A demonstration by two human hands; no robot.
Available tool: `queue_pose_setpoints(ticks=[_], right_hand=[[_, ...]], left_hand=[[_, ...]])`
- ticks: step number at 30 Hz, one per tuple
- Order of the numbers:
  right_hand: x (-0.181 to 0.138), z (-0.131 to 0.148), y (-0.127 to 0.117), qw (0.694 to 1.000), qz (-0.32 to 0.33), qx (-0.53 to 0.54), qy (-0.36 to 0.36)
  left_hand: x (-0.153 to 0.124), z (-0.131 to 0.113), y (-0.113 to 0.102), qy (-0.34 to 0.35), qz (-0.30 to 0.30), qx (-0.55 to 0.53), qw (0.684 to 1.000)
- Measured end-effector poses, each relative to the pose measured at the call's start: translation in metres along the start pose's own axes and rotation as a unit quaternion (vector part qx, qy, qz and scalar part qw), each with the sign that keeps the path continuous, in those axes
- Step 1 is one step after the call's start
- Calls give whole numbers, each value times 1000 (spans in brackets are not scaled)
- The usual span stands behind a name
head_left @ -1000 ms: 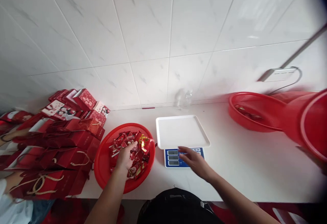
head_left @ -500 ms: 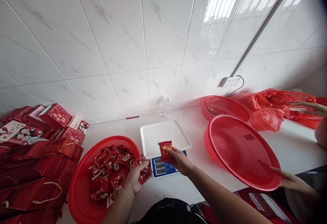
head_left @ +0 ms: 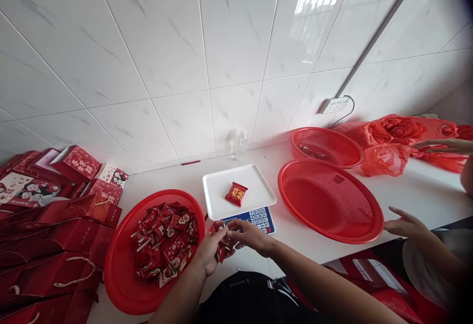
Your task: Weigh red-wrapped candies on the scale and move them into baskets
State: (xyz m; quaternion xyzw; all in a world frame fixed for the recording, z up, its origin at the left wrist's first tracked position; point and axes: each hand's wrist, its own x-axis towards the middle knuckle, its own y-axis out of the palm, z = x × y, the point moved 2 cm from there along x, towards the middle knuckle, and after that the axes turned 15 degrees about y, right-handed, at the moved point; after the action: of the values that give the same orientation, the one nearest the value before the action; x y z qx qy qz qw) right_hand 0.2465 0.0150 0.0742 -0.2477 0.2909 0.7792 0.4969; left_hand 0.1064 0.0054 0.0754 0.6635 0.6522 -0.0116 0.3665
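My left hand point(head_left: 211, 249) is closed round several small red wrapped candies point(head_left: 223, 253), in front of the weighing scale point(head_left: 261, 219). Fingers of my right hand point(head_left: 249, 235) are bent together against the same candies, pinching at one; which one is partly hidden. On the scale's white tray point(head_left: 216, 209) lies one red packet with yellow lettering point(head_left: 236, 194), touched by neither hand. To the left stands a red plastic basket point(head_left: 123, 245) holding many red candy packets point(head_left: 166, 240). My hands cover part of the scale's blue panel.
Red gift boxes and bags point(head_left: 55, 245) crowd the left side. Two red baskets, a near one point(head_left: 332, 201) and a far one point(head_left: 327, 142), stand right. Another person's hands point(head_left: 408, 225) reach in there beside red plastic bags point(head_left: 391, 137). A clear bottle point(head_left: 240, 145) stands by the wall.
The yellow-lettered packet has left my right hand and lies on the scale tray. My right hand has moved to my left. The other person's near basket now sits lower, let go by their hand.
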Motion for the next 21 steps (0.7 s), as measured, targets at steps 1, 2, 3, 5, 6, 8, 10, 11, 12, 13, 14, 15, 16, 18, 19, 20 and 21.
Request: queue_pose_setpoints(ticks=[1, 2, 3, 5, 6, 8, 10, 11, 12, 13, 14, 15, 16, 18, 19, 20, 21], right_hand=[[0, 0, 0, 1000, -11, -18, -8], [1, 0, -1, 999, -22, -29, -12], [0, -1, -2, 999, -30, -33, -14], [-1, -3, -6, 999, -42, -18, -8], [-1, -4, -8, 999, -44, 3, -5], [-1, -5, -15, 997, -33, 67, -4], [1, -4, -25, 990, -37, 139, -5], [4, -3, -33, 983, -56, 173, -2], [7, -1, -41, 975, -86, 203, 3], [9, 1, -49, 966, -119, 228, 7], [12, 3, -58, 957, -149, 247, 8], [14, 6, -64, 950, -167, 263, 7], [15, 8, -70, 945, -177, 274, 6], [14, 11, -74, 943, -181, 279, 13], [13, 11, -73, 945, -180, 272, 23], [11, 11, -70, 950, -176, 257, 35], [9, 10, -66, 957, -164, 234, 45]], left_hand=[[0, 1, 3, -7, 13, -1, 1000], [0, 2, 6, -17, 24, -4, 1000], [1, 2, 9, -26, 33, -9, 999], [3, 2, 12, -45, 42, -22, 998], [5, 0, 13, -49, 39, -29, 998], [9, -2, 13, -38, 20, -44, 998], [14, -5, 12, -18, -10, -51, 998], [15, -6, 11, -11, -22, -52, 998], [17, -6, 10, -8, -29, -51, 998], [18, -7, 10, -10, -32, -49, 998], [18, -6, 10, -11, -33, -46, 998], [18, -6, 9, -11, -34, -42, 998], [18, -6, 9, -10, -34, -39, 999], [18, -5, 9, -7, -29, -33, 999], [18, -5, 9, -5, -26, -30, 999], [18, -4, 9, -5, -22, -26, 999], [17, -3, 9, -8, -18, -22, 1000]])
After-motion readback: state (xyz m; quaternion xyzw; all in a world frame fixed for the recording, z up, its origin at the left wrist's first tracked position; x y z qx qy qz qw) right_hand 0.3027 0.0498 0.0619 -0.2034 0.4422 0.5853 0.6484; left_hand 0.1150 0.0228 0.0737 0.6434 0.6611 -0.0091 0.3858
